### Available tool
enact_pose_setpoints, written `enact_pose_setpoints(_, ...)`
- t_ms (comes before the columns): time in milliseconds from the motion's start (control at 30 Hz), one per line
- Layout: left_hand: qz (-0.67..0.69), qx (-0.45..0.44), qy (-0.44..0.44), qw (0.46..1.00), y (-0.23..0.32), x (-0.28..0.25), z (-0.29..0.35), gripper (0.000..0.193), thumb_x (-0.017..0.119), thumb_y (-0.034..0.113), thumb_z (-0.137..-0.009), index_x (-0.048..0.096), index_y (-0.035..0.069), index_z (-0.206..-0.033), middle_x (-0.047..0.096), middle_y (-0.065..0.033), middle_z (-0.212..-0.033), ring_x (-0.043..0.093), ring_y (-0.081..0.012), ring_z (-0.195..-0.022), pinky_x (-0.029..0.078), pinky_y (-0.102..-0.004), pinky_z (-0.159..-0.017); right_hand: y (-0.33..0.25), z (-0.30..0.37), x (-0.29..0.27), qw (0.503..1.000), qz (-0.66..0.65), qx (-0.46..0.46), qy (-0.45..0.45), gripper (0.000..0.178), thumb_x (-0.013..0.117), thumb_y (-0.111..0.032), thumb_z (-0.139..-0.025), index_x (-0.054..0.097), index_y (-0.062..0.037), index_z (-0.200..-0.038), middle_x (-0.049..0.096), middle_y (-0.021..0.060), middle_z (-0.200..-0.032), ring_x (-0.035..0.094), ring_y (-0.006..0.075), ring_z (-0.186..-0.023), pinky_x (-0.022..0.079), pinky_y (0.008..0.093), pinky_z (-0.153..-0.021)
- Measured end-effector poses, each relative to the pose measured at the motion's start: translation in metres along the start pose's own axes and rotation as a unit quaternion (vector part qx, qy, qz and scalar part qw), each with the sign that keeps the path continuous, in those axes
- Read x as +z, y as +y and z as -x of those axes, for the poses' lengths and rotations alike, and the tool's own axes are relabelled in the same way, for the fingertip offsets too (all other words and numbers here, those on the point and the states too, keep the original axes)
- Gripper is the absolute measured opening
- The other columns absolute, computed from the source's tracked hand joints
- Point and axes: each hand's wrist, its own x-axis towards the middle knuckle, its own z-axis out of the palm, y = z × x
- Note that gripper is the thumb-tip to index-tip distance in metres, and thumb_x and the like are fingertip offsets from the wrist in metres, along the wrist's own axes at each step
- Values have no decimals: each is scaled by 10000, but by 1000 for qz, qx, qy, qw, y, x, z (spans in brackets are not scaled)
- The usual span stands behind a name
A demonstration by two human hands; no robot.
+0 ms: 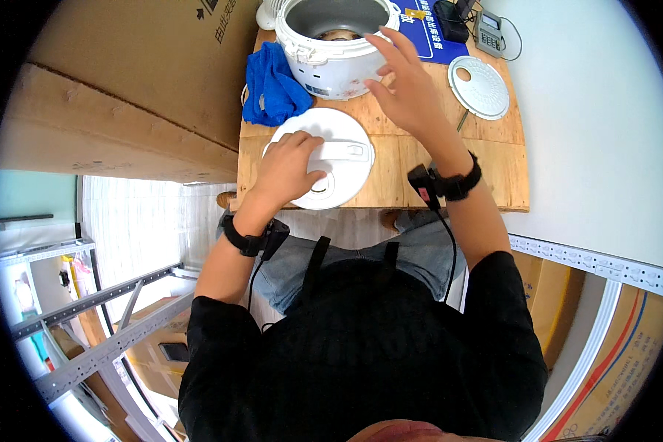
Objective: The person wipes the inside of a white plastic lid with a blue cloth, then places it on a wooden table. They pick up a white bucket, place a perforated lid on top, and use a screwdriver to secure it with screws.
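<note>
My left hand [291, 166] rests on a round white rice cooker lid [350, 180] lying on the table near me. Its fingers curl over the left end of the lid's raised bar, with the thumb on the near side. Past the lid stands a white rice cooker body [331, 79], its top uncovered and its dark grey inside showing. My right hand [405, 88] is raised by the cooker's right side, fingers apart and holding nothing. Its fingertips overlap the cooker's rim in the picture; whether they touch it I cannot tell.
Left of the cooker lies a crumpled blue cloth [272, 88]. A pale perforated disc [486, 90] with one larger hole lies at right on the wooden table [398, 173]. Farther back are a blue mat [449, 51] and a grey device [488, 33] with a cable. A large cardboard box [147, 81] borders the left.
</note>
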Motion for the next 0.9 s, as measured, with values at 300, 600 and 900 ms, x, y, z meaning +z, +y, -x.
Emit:
enact_pose_setpoints(300, -18, -42, 6, 999, -16, 16, -4, 354, 724, 93, -767, 657, 42, -1111, 640, -131, -1049, 609, -340, -1000, 500, -410, -839, 5, 16, 30, 998, -54, 5, -11, 450, 719, -79, -772, 606, -76, -1207, 518, 167, -1308, 623, 346, -997, 515, 402, -839)
enact_pose_setpoints(600, 130, 43, 98, 986, 29, -16, -30, 389, 728, 31, -764, 639, -3, -1141, 636, -175, -1060, 615, -352, -960, 492, -384, -820, -13, 75, -16, 998, 42, -41, -17, 407, 770, -149, -725, 662, -65, -1108, 625, 123, -1143, 555, 321, -1108, 437, 435, -948)
enact_pose_setpoints(900, 155, 191, 77, 966, 99, 17, -118, 381, 702, -16, -745, 650, 25, -1120, 625, -136, -1046, 587, -345, -987, 481, -405, -846, 9, 103, -104, 982, 137, 126, -28, 396, 779, -109, -699, 682, -42, -1077, 646, 115, -994, 572, 310, -978, 465, 403, -861)
